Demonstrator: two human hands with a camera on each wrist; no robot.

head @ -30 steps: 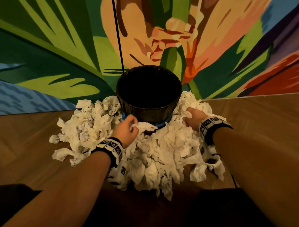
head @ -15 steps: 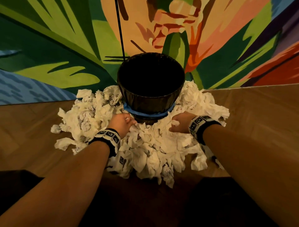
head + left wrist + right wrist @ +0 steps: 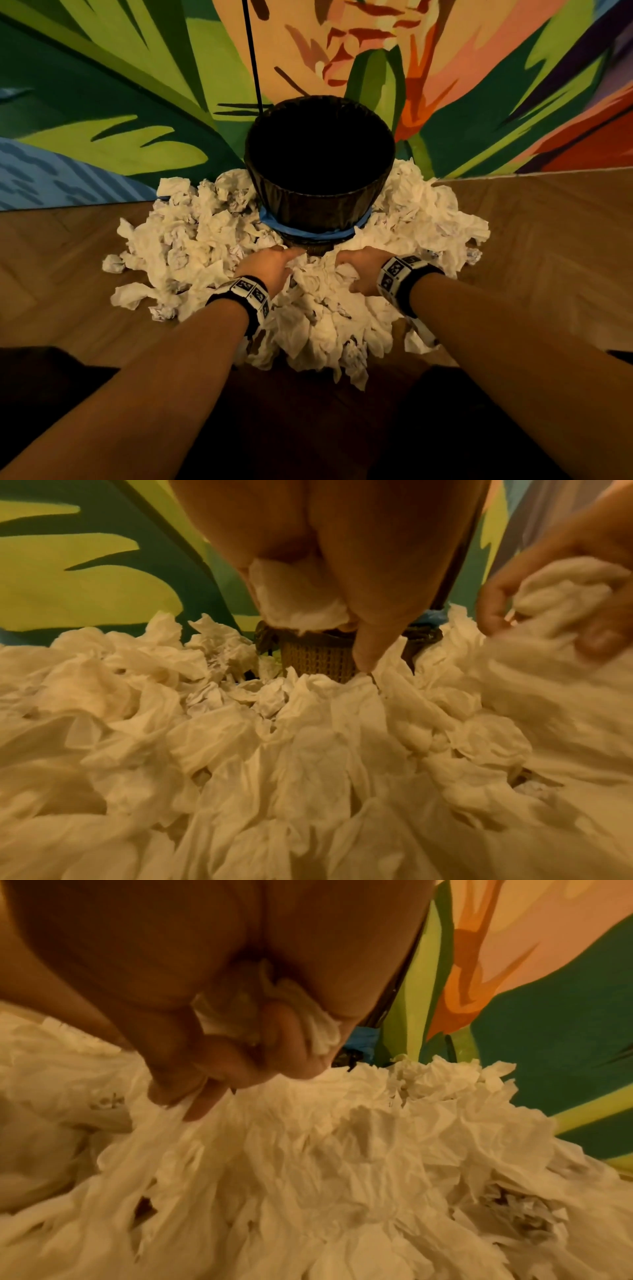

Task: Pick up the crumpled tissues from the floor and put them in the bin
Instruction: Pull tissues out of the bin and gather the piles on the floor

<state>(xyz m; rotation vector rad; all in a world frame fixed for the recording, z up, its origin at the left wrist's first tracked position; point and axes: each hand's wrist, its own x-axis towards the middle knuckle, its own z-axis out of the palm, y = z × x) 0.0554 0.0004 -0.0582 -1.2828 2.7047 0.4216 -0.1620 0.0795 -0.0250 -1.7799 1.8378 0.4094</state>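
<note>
A big heap of crumpled white tissues [image 3: 318, 308] lies on the wooden floor around a dark bin [image 3: 320, 185] with a black liner and a blue band. Both hands are pressed into the heap just in front of the bin's base. My left hand [image 3: 274, 263] holds a wad of tissue [image 3: 294, 601] in its curled fingers, with one finger pointing down at the woven base. My right hand [image 3: 359, 267] grips a crumpled tissue [image 3: 270, 1015] in its fist and pinches more of the heap. The bin's inside looks dark.
The bin stands against a painted wall [image 3: 137, 102] of green leaves and an orange flower. A thin black cable [image 3: 253, 68] runs down the wall behind the bin. Bare wooden floor [image 3: 548, 257] spreads left and right of the heap.
Both hands have moved inward and down, from the sides of the heap to its middle by the bin's base, and have closed on tissues. The view has tilted down.
</note>
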